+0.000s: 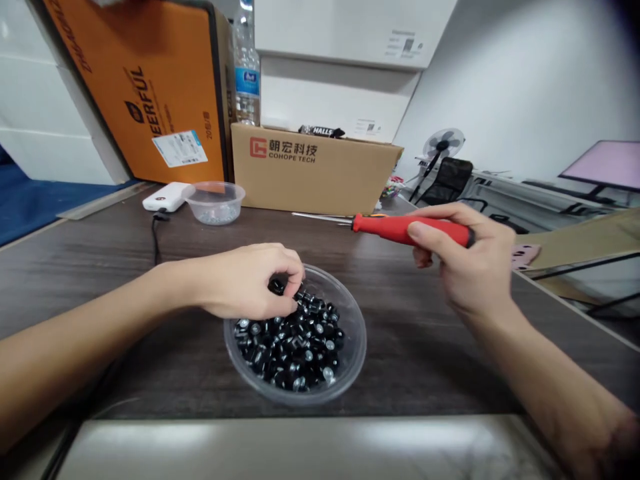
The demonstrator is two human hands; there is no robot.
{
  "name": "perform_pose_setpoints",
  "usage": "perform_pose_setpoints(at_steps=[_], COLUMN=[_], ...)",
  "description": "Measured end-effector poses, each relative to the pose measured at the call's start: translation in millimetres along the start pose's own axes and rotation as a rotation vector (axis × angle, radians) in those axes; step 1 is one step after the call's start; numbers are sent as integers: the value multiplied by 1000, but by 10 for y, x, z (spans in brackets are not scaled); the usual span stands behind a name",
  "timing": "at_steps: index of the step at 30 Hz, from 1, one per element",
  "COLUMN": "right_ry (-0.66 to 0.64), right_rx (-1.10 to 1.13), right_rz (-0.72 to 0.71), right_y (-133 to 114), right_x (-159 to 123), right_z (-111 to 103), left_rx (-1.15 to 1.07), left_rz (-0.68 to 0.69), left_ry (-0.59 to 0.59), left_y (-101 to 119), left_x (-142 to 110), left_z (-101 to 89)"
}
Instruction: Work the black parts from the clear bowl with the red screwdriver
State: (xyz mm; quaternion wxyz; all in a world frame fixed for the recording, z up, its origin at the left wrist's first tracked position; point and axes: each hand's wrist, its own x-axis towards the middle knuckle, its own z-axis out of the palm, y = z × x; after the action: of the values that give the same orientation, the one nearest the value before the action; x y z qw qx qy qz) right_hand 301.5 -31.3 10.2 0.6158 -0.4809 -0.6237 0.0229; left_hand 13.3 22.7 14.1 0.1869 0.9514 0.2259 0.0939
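Looks over a dark counter (425,360) toward six o'clock; includes a pale wall (525,87), fan (443,144) and black chair (451,179) at two, monitor (607,163) near three.

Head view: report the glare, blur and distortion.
In the head view, glare whitens patches of the pale strip below and glints dot the black pieces; in the head view, the orange box leans, likely from wide-angle stretch; in the head view, the distant fan looks soft.

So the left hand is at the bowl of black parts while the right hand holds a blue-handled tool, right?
Not quite: the head view shows the right hand holding a red-handled tool, not blue. The left hand is at the bowl of black parts.
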Motion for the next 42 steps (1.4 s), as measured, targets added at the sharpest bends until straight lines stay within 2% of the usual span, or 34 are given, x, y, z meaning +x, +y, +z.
perform_pose_setpoints(at_steps=[4,7,10,15,17,19,23,28,34,38,42], right_ry=[44,32,32,79,85,81,63,14,29,26,-18], right_rx=[122,224,303,344,349,360,398,436,475,471,432], right_rz=[31,145,312,611,716,765,764,674,640,628,676], right_y=[-53,-57,29,253,319,367,419,394,314,311,345], right_x=[161,275,317,228,195,177,134,69,71,92,88], right_z=[1,2,-1,9,21,35,56,62,50,14,-42], left_rx=[78,47,-105,-658,-756,-754,-680,-614,-665,-574,-512], left_rz=[-56,-76,-91,-50,-39,-10,36,98,-32,-79,-152], left_ry=[28,39,81,343,396,411,460,472,454,424,418], left_y=[-102,-247,-433,-717,-788,-827,-830,-798,-734,-677,-676], left_x=[128,238,317,326,302,276,245,217,136,88,76], left_z=[-71,-146,-161,70,183,256,278,247,256,251,269])
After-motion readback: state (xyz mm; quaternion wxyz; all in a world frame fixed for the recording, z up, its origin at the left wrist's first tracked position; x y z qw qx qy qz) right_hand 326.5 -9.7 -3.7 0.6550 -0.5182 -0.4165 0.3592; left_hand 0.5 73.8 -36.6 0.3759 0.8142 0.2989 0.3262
